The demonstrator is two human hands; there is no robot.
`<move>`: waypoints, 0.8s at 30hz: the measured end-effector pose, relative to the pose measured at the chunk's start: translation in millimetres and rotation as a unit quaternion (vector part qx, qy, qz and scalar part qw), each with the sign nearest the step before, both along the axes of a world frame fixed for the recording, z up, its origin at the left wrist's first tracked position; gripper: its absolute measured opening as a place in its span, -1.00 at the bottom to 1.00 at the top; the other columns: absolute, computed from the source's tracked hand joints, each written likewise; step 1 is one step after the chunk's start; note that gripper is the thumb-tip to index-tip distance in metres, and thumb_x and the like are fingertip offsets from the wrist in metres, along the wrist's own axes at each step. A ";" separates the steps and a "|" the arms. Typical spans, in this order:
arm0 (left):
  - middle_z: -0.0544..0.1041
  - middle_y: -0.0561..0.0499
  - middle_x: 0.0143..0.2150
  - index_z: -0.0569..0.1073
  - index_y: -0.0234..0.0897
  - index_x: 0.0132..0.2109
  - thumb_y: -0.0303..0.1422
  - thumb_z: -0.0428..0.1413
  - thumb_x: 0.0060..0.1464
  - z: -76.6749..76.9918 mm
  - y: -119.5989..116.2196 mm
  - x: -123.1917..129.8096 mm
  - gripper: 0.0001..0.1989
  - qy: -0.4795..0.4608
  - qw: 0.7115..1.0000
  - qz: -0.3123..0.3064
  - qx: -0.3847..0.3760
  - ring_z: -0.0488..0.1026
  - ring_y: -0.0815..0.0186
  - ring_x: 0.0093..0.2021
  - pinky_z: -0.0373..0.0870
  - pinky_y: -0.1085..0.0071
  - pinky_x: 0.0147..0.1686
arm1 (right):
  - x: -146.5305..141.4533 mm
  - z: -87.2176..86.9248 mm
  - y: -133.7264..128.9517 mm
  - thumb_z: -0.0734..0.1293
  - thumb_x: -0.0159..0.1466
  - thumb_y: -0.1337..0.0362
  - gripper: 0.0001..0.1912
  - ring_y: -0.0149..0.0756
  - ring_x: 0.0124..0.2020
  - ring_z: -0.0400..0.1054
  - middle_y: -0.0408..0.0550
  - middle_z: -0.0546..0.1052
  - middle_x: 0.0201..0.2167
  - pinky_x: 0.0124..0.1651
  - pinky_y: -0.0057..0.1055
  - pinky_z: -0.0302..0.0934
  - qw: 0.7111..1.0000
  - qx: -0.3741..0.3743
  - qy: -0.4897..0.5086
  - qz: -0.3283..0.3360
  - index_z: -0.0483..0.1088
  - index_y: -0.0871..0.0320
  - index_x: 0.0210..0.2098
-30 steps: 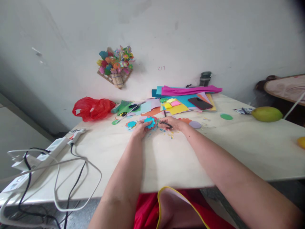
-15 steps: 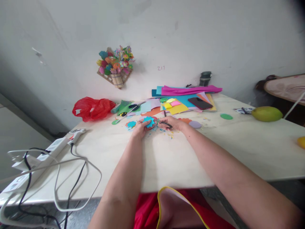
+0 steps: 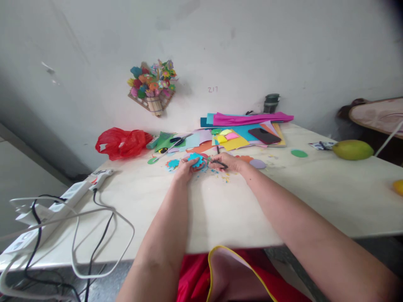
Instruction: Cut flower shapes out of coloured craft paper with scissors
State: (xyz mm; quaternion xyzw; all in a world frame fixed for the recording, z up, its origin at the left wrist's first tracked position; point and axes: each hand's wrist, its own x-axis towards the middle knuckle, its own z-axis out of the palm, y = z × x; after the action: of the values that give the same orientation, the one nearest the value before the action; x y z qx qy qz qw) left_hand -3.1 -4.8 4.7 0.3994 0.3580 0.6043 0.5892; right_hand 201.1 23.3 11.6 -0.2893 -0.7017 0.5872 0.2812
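My left hand (image 3: pixel 186 167) pinches a blue scalloped paper piece (image 3: pixel 195 160) above the middle of the table. From the right, my right hand (image 3: pixel 226 162) is closed round black-handled scissors (image 3: pixel 221 164), whose blades point at the edge of the blue paper. Another blue scalloped piece (image 3: pixel 173 164) lies just left of my left hand. Small blue and yellow paper scraps (image 3: pixel 225 178) are scattered below the hands. Beside my right hand lie orange and lilac paper rounds (image 3: pixel 258 164). The fingertips under the blue paper are hidden.
Coloured sheets (image 3: pixel 239 142) with a phone (image 3: pixel 265 136) on them are at the back. A second pair of scissors (image 3: pixel 178 141) lies near a red plastic bag (image 3: pixel 121 144). Left are a power strip (image 3: pixel 72 191) and cables; right, a green-yellow fruit (image 3: pixel 352 150).
The blue paper and my left fingers have shifted very slightly. Both hands keep their hold, and the things around them stay in place.
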 end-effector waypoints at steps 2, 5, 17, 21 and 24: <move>0.58 -0.05 -0.51 0.53 -0.40 -0.48 -0.37 0.48 -0.41 0.0 -0.2 -0.1 -0.67 0.000 1.000 0.001 0.001 0.52 0.31 -0.50 0.55 0.34 -0.32 | 0.0 0.8 -1.1 0.38 0.16 0.29 -0.77 -0.52 -0.70 0.04 -0.22 0.25 -0.70 -0.67 -0.50 -0.11 1.000 0.002 -0.004 0.001 0.30 0.19 -0.56; 0.57 -0.03 -0.52 0.52 -0.39 -0.49 -0.36 0.49 -0.42 -0.3 -0.2 -0.2 -0.66 0.001 1.000 0.002 0.003 0.51 0.32 -0.51 0.56 0.34 -0.32 | 0.3 1.6 -2.4 0.39 0.18 0.28 -0.77 -0.53 -0.70 0.04 -0.23 0.25 -0.69 -0.67 -0.50 -0.10 1.000 0.010 -0.008 -0.002 0.31 0.20 -0.54; 0.54 -0.01 -0.52 0.50 -0.37 -0.47 -0.38 0.47 -0.34 -0.1 -0.7 -0.7 -0.69 0.005 1.000 -0.002 0.000 0.52 0.30 -0.49 0.56 0.23 -0.21 | -0.7 0.2 -2.6 0.41 0.15 0.25 -0.77 -0.53 -0.73 0.02 -0.23 0.26 -0.73 -0.70 -0.50 -0.13 1.000 0.001 0.007 -0.006 0.33 0.19 -0.55; 0.55 -0.02 -0.50 0.50 -0.38 -0.48 -0.38 0.47 -0.36 -0.1 -0.6 -0.2 -0.68 0.006 1.000 0.000 0.001 0.51 0.31 -0.48 0.55 0.24 -0.22 | -0.4 8.3 -8.3 0.38 0.15 0.23 -0.74 -0.52 -0.75 0.08 -0.20 0.29 -0.73 -0.72 -0.51 -0.14 1.000 -0.018 -0.003 -0.009 0.29 0.18 -0.58; 0.54 0.00 -0.51 0.50 -0.36 -0.48 -0.39 0.47 -0.35 -0.9 -0.1 -0.4 -0.69 0.010 1.000 -0.001 0.005 0.49 0.32 -0.49 0.55 0.22 -0.22 | -0.3 12.9 -10.9 0.35 0.17 0.22 -0.73 -0.50 -0.76 0.12 -0.18 0.31 -0.74 -0.72 -0.51 -0.12 0.999 -0.039 -0.018 -0.022 0.28 0.17 -0.59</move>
State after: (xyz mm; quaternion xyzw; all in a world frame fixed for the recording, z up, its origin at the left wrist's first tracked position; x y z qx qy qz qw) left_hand -3.5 -4.9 3.7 0.4085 0.3602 0.6015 0.5845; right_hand 200.8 12.4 24.5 -0.3257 -0.6765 0.6027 0.2702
